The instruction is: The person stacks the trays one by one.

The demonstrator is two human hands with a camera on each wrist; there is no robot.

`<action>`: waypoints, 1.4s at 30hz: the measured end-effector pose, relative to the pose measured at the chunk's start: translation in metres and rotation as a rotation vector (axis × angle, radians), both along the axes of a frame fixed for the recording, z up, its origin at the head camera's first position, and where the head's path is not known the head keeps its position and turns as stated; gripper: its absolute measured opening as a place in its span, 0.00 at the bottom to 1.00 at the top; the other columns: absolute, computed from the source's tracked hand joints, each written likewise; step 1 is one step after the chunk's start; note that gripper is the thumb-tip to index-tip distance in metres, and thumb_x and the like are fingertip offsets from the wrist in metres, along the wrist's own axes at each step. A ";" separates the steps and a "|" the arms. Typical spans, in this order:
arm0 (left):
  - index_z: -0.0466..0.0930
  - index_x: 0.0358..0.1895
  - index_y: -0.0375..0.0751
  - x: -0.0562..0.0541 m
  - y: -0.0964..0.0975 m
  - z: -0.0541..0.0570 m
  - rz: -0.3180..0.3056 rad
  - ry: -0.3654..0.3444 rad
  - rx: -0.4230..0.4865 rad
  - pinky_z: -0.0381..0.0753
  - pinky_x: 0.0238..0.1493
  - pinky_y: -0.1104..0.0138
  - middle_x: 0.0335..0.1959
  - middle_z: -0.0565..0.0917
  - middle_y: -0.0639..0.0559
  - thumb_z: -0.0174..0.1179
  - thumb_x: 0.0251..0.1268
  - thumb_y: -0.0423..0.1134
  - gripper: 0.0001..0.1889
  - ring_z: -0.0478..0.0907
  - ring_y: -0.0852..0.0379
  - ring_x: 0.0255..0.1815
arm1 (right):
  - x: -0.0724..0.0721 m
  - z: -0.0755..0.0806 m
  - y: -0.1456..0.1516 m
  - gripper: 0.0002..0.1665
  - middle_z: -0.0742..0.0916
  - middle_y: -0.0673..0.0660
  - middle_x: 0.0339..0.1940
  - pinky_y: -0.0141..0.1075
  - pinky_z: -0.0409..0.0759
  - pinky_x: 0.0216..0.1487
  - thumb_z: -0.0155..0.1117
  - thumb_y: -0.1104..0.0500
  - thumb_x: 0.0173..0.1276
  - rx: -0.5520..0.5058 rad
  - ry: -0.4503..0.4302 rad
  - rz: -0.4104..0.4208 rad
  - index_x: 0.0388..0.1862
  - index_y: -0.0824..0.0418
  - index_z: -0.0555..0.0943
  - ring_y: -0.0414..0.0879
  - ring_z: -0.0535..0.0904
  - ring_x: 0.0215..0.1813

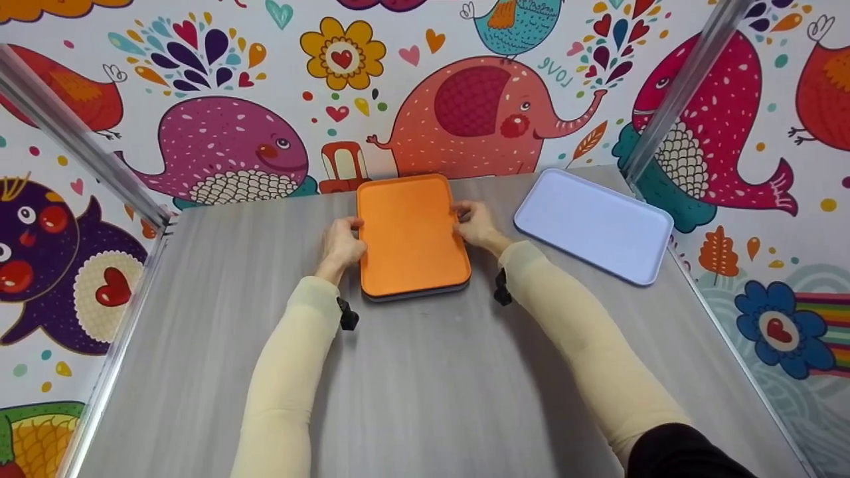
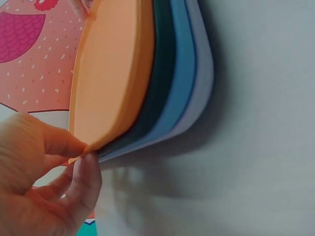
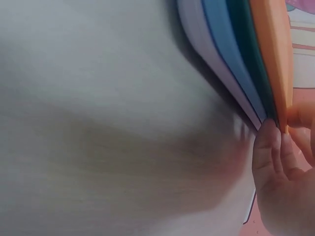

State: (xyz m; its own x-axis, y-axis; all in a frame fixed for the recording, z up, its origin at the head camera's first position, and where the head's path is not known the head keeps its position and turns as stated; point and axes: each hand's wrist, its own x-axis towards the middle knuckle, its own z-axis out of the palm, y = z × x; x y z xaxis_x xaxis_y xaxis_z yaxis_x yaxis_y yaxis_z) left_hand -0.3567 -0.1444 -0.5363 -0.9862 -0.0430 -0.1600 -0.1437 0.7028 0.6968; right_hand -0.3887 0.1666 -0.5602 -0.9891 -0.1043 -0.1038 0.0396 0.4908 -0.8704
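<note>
An orange tray (image 1: 413, 236) lies on top of a stack at the middle back of the table. Beneath it, in the left wrist view, come a dark green tray (image 2: 165, 54), a blue tray (image 2: 183, 64) and a pale lavender tray (image 2: 203, 73). My left hand (image 1: 342, 244) pinches the orange tray's left rim between thumb and fingers. On the opposite side my right hand (image 1: 477, 224) pinches its right rim, with fingertips against the stack's edge in the right wrist view. The lower trays are mostly hidden from above.
A separate lavender tray (image 1: 594, 226) lies at an angle on the table's right back. The grey table (image 1: 412, 392) meets a patterned wall (image 1: 252, 40) behind the stack. Metal posts (image 1: 684, 93) stand at the back corners.
</note>
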 end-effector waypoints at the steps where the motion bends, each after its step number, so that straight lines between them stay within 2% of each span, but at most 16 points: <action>1: 0.79 0.78 0.37 0.000 0.001 0.000 -0.001 0.001 -0.007 0.78 0.82 0.48 0.77 0.83 0.38 0.62 0.69 0.24 0.32 0.78 0.40 0.76 | 0.001 0.000 0.000 0.29 0.85 0.65 0.62 0.39 0.88 0.55 0.66 0.69 0.77 0.020 0.010 0.006 0.75 0.63 0.83 0.55 0.82 0.59; 4: 0.80 0.78 0.37 0.000 0.004 0.000 -0.006 0.011 -0.045 0.77 0.83 0.48 0.77 0.83 0.38 0.62 0.70 0.25 0.32 0.79 0.40 0.77 | 0.003 0.000 0.001 0.28 0.85 0.66 0.64 0.46 0.88 0.64 0.66 0.69 0.79 0.049 0.028 0.022 0.77 0.62 0.82 0.57 0.82 0.62; 7: 0.81 0.76 0.38 0.000 0.006 0.001 -0.009 0.027 -0.088 0.77 0.83 0.48 0.75 0.84 0.38 0.64 0.69 0.25 0.31 0.79 0.39 0.77 | 0.006 0.000 0.001 0.27 0.85 0.66 0.64 0.48 0.88 0.66 0.66 0.68 0.80 0.066 0.038 0.030 0.76 0.62 0.82 0.57 0.82 0.62; 11: 0.82 0.74 0.36 0.000 0.009 0.001 -0.028 0.036 -0.151 0.78 0.82 0.46 0.73 0.85 0.35 0.66 0.68 0.28 0.30 0.81 0.37 0.74 | 0.011 -0.001 0.003 0.24 0.86 0.65 0.61 0.43 0.88 0.60 0.67 0.65 0.81 0.095 0.038 0.031 0.74 0.62 0.83 0.56 0.83 0.59; 16: 0.82 0.73 0.37 0.000 0.014 0.004 -0.024 0.028 -0.191 0.79 0.79 0.46 0.70 0.85 0.36 0.67 0.69 0.31 0.28 0.81 0.36 0.72 | 0.016 0.000 0.009 0.23 0.87 0.64 0.57 0.34 0.87 0.47 0.69 0.64 0.81 0.120 0.031 0.071 0.72 0.62 0.84 0.53 0.84 0.52; 22: 0.82 0.72 0.37 0.000 0.024 0.019 -0.041 0.045 -0.215 0.82 0.76 0.45 0.68 0.85 0.36 0.64 0.69 0.35 0.27 0.82 0.36 0.68 | 0.022 0.008 0.021 0.24 0.90 0.67 0.56 0.29 0.83 0.39 0.67 0.62 0.80 0.131 0.040 0.131 0.71 0.66 0.84 0.52 0.86 0.48; 27: 0.84 0.70 0.37 0.000 0.035 0.034 -0.076 0.062 -0.195 0.83 0.74 0.45 0.68 0.87 0.38 0.62 0.70 0.37 0.26 0.84 0.36 0.66 | 0.030 0.016 0.037 0.25 0.90 0.69 0.57 0.29 0.85 0.36 0.66 0.60 0.81 0.136 0.032 0.136 0.72 0.68 0.84 0.63 0.91 0.48; 29: 0.85 0.69 0.37 -0.001 0.038 0.038 -0.084 0.069 -0.191 0.84 0.74 0.46 0.68 0.88 0.38 0.61 0.69 0.36 0.25 0.84 0.37 0.66 | 0.033 0.020 0.045 0.26 0.90 0.69 0.57 0.29 0.87 0.37 0.66 0.60 0.81 0.129 0.026 0.133 0.73 0.69 0.83 0.67 0.92 0.50; 32: 0.86 0.68 0.38 -0.002 0.045 0.041 -0.105 0.076 -0.180 0.85 0.70 0.47 0.65 0.89 0.38 0.60 0.69 0.36 0.25 0.85 0.37 0.64 | 0.037 0.026 0.059 0.26 0.90 0.71 0.58 0.30 0.88 0.42 0.67 0.61 0.80 0.155 0.044 0.121 0.72 0.71 0.83 0.67 0.92 0.53; 35: 0.86 0.68 0.36 -0.003 0.055 0.043 -0.133 0.082 -0.151 0.87 0.67 0.48 0.63 0.90 0.38 0.59 0.68 0.34 0.26 0.86 0.39 0.62 | 0.042 0.031 0.071 0.26 0.91 0.71 0.59 0.36 0.89 0.50 0.68 0.61 0.78 0.199 0.071 0.104 0.70 0.71 0.85 0.64 0.91 0.55; 37: 0.86 0.68 0.35 -0.003 0.063 0.044 -0.154 0.090 -0.144 0.87 0.66 0.48 0.62 0.90 0.38 0.59 0.67 0.34 0.26 0.87 0.39 0.61 | 0.047 0.033 0.078 0.26 0.91 0.71 0.60 0.45 0.88 0.58 0.69 0.60 0.76 0.228 0.091 0.092 0.69 0.71 0.85 0.63 0.89 0.58; 40: 0.86 0.69 0.36 -0.004 0.075 0.046 -0.172 0.075 -0.120 0.87 0.66 0.48 0.62 0.90 0.40 0.60 0.68 0.34 0.26 0.86 0.41 0.61 | 0.055 0.034 0.089 0.26 0.91 0.72 0.61 0.54 0.87 0.66 0.70 0.60 0.75 0.232 0.104 0.068 0.67 0.72 0.86 0.65 0.88 0.61; 42: 0.86 0.70 0.38 -0.006 0.084 0.047 -0.183 0.066 -0.117 0.87 0.67 0.49 0.62 0.90 0.41 0.60 0.69 0.34 0.26 0.86 0.42 0.60 | 0.060 0.035 0.096 0.26 0.91 0.72 0.62 0.56 0.86 0.69 0.70 0.60 0.76 0.220 0.096 0.047 0.68 0.72 0.85 0.66 0.88 0.63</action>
